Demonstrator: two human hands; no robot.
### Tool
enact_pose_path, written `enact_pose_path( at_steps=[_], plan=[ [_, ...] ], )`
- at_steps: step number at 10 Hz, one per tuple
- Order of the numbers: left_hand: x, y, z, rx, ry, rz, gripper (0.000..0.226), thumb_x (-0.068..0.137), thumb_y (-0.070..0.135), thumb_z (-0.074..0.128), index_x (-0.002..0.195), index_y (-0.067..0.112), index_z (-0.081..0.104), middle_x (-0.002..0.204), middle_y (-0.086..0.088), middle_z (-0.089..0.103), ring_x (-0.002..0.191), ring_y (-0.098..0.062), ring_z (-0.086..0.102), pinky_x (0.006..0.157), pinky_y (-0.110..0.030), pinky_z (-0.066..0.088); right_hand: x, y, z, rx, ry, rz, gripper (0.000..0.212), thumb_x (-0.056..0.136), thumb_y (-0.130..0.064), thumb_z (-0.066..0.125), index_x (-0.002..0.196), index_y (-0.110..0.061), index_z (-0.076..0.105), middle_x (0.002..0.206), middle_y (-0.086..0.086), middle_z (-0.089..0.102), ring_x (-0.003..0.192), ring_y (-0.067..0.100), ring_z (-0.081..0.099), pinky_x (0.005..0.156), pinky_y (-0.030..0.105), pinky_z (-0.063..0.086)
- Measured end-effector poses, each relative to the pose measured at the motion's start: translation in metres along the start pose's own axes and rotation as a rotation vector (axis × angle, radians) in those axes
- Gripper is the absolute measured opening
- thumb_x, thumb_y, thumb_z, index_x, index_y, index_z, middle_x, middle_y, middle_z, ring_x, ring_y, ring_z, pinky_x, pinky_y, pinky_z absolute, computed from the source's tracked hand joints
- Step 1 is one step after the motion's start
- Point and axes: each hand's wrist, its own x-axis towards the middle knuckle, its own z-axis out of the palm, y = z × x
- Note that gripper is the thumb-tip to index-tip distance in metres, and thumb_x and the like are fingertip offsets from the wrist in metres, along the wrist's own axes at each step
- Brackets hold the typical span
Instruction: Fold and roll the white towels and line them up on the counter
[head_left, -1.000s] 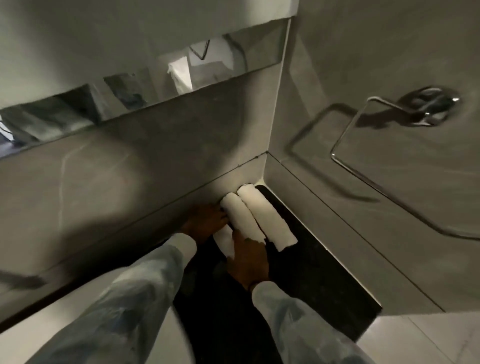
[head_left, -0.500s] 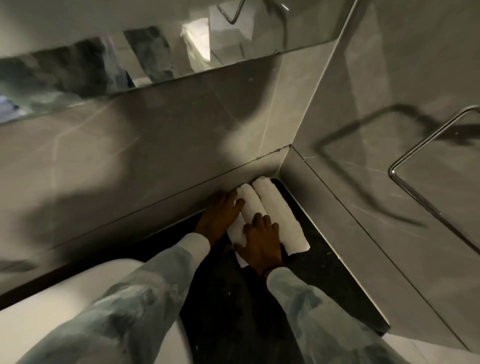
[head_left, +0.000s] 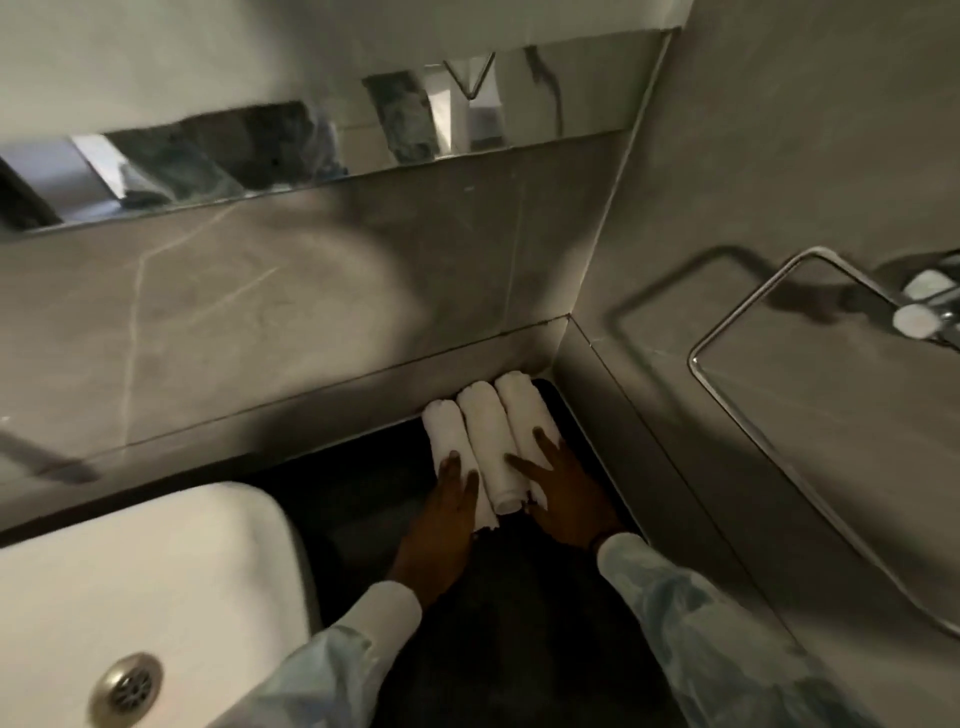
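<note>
Three rolled white towels lie side by side in the far right corner of the dark counter (head_left: 363, 499): a left roll (head_left: 444, 431), a middle roll (head_left: 488, 441) and a right roll (head_left: 522, 410). My left hand (head_left: 447, 519) rests flat on the near end of the left roll, fingers together. My right hand (head_left: 563, 493) lies spread on the near end of the right roll, one finger reaching onto the middle roll. Neither hand wraps around a towel.
A white basin (head_left: 135, 587) with a metal drain (head_left: 127, 686) sits at the near left. Grey tiled walls close the corner behind and to the right of the rolls. A chrome towel ring (head_left: 779, 467) hangs on the right wall. A mirror strip (head_left: 311, 145) runs above.
My left hand moved from the wall side of the rolls onto the left roll's near end. My right hand shifted from the middle to the right roll. The left roll now shows fully.
</note>
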Motion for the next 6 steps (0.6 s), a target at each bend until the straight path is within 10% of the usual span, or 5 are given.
enact_pose_path(
  at_steps=[1, 4, 6],
  plan=[
    [0.010, 0.011, 0.005, -0.034, -0.029, -0.102, 0.087, 0.094, 0.041, 0.043, 0.148, 0.012, -0.019, 0.154, -0.014, -0.031, 0.144, -0.029, -0.017, 0.122, -0.045, 0.011, 0.010, 0.003, 0.010, -0.035, 0.079, -0.006, 0.058, 0.094, -0.024, 0.054, 0.144, -0.045, 0.034, 0.163, 0.004, 0.002, 0.147, 0.038, 0.009, 0.116, 0.054, 0.027],
    [0.025, 0.015, 0.009, -0.011, -0.061, -0.160, 0.093, 0.091, 0.036, 0.056, 0.149, 0.016, -0.015, 0.156, -0.013, -0.023, 0.144, -0.025, -0.014, 0.120, -0.042, 0.008, 0.027, 0.008, 0.015, -0.042, 0.032, -0.057, 0.076, 0.087, -0.069, 0.042, 0.149, -0.049, 0.003, 0.162, 0.007, -0.011, 0.147, 0.036, 0.001, 0.118, 0.056, 0.016],
    [-0.007, 0.015, -0.041, 0.178, 0.003, -0.195, 0.087, 0.089, 0.045, 0.052, 0.150, 0.019, -0.004, 0.161, -0.008, -0.006, 0.148, -0.028, 0.001, 0.120, -0.048, 0.009, -0.003, -0.015, -0.027, -0.301, 0.030, -0.090, 0.081, 0.086, -0.065, 0.046, 0.148, -0.049, -0.002, 0.163, 0.004, -0.002, 0.146, 0.042, 0.003, 0.115, 0.066, 0.010]
  ],
)
